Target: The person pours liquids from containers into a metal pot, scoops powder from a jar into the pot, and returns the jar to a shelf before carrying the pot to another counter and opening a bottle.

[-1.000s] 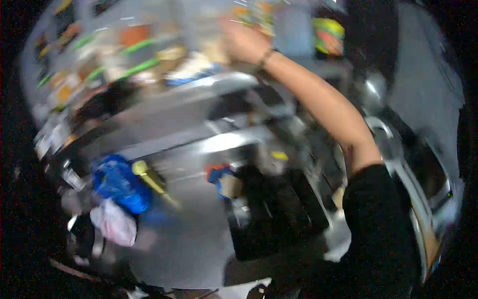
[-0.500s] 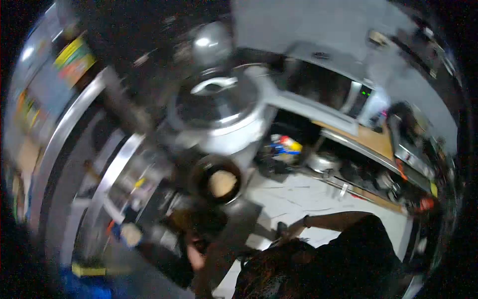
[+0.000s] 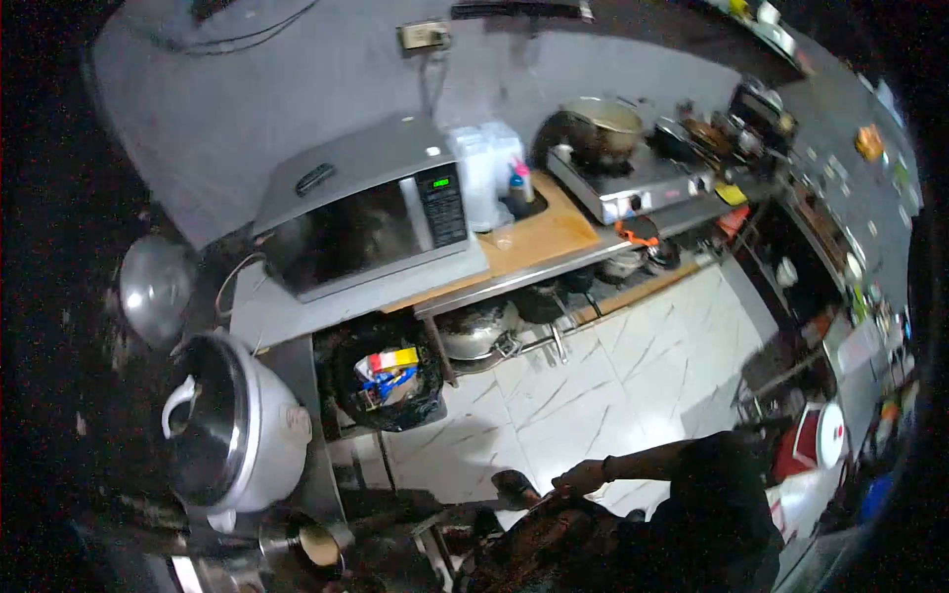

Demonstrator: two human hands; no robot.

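My right hand [image 3: 580,478], with a dark band at the wrist, is held low in front of my dark clothing [image 3: 692,514]. Its fingers look curled, and whatever they hold, if anything, is too dark and small to make out. The tiled floor shows behind it, with a foot [image 3: 514,486] just to its left. My left hand is out of sight. At the lower left, a dark pot [image 3: 287,539] with something pale inside stands near a large white rice cooker [image 3: 282,435] with a dark lid.
A microwave [image 3: 346,232] stands on the counter, beside clear plastic containers [image 3: 479,178]. Farther right, a large pot [image 3: 603,128] sits on a gas stove [image 3: 633,188]. Below are a black-lined bin [image 3: 395,405] and pans [image 3: 474,331] on a low shelf. A red-and-white cooler [image 3: 816,440] is at right.
My view has swung right, bringing the microwave and stove toward the middle and the rice cooker to the left. My left hand, low near the pot before, has left the view.
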